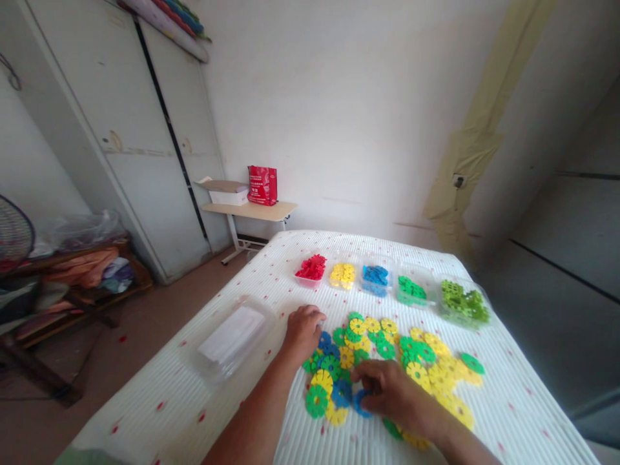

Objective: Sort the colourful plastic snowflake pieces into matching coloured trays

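Red bag (262, 187): toward 10 o'clock from view centre, on the small table (277, 210); white print on red, too small and blurred to read.
Print layout: several rows of small characters across the broad face; a bolder, larger group at the middle, more small rows toward 6 o'clock.
Script: looks Chinese; no word made out.
Bag's narrow side: faint white marks toward 12 o'clock, illegible.
Legible text overall: none.
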A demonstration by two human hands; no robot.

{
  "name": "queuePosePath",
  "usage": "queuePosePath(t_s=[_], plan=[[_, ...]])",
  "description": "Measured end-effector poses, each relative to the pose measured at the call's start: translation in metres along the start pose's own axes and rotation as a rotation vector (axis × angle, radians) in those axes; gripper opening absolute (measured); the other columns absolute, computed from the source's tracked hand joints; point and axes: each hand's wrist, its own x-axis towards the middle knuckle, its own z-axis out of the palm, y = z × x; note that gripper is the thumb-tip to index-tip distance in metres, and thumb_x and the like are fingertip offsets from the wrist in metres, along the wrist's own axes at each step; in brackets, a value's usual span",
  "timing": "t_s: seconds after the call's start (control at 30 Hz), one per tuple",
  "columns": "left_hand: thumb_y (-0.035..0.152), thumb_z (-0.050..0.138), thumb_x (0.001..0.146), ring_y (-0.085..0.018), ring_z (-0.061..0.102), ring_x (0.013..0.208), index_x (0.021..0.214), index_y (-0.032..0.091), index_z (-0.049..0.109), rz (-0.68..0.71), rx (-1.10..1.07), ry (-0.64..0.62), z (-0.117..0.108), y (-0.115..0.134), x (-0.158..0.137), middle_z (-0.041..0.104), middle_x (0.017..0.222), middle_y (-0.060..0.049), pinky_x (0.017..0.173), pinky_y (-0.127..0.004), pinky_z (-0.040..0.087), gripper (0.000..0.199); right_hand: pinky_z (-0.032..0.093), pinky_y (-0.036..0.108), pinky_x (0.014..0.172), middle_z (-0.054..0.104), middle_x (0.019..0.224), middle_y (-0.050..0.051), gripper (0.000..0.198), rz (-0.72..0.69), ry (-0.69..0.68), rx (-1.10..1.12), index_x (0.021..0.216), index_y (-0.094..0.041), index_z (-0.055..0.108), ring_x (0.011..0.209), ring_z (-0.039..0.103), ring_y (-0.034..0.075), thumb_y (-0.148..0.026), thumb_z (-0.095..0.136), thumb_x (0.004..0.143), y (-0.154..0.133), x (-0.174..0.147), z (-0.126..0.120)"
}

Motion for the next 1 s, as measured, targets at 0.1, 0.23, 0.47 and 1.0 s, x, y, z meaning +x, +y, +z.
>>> queuePosePath(t_s=[0.1, 0.23, 0.47, 1.0], plan=[[0.002, 0.05, 0.069, -0.017, 0.052, 0.098, 0.092, 0.025, 0.066, 0.006, -0.008, 0.003, 0.002, -0.002, 0.0, 0.062, 0.1, -0.002, 0.088, -0.031, 0.038, 0.036, 0.029, 0.019, 0.051, 0.048, 0.062, -0.005, 0.029, 0.035, -0.016, 0.12, 0.092, -0.019, 0.062, 0.057, 0.041, 0.009, -0.014, 0.056, 0.064, -0.003, 0.005, 0.009], [-0.001, 0.047, 0.067, -0.017, 0.053, 0.097, 0.091, 0.023, 0.066, 0.015, -0.018, 0.012, 0.004, -0.004, 0.001, 0.063, 0.1, -0.002, 0.088, -0.03, 0.038, 0.04, 0.028, 0.021, 0.055, 0.054, 0.069, -0.003, 0.022, 0.017, 0.035, -0.135, 0.08, -0.018, 0.062, 0.062, 0.045, 0.01, -0.012, 0.054, 0.061, -0.006, 0.011, 0.021], [-0.002, 0.046, 0.067, -0.017, 0.054, 0.097, 0.09, 0.023, 0.067, 0.027, -0.03, 0.022, 0.006, -0.007, 0.002, 0.063, 0.1, -0.003, 0.088, -0.03, 0.039, 0.04, 0.024, 0.02, 0.052, 0.05, 0.066, -0.005, 0.022, 0.031, 0.058, -0.221, 0.078, -0.02, 0.055, 0.06, 0.042, 0.009, -0.01, 0.053, 0.057, -0.006, 0.012, 0.024], [-0.005, 0.047, 0.064, -0.016, 0.054, 0.093, 0.088, 0.022, 0.068, 0.035, -0.078, 0.041, 0.011, -0.012, 0.003, 0.064, 0.097, -0.002, 0.085, -0.03, 0.04, 0.042, 0.027, 0.017, 0.037, 0.047, 0.05, -0.01, 0.03, 0.107, 0.372, 0.57, 0.076, -0.019, 0.049, 0.038, 0.036, 0.004, -0.037, 0.068, 0.063, 0.027, 0.022, -0.055]])
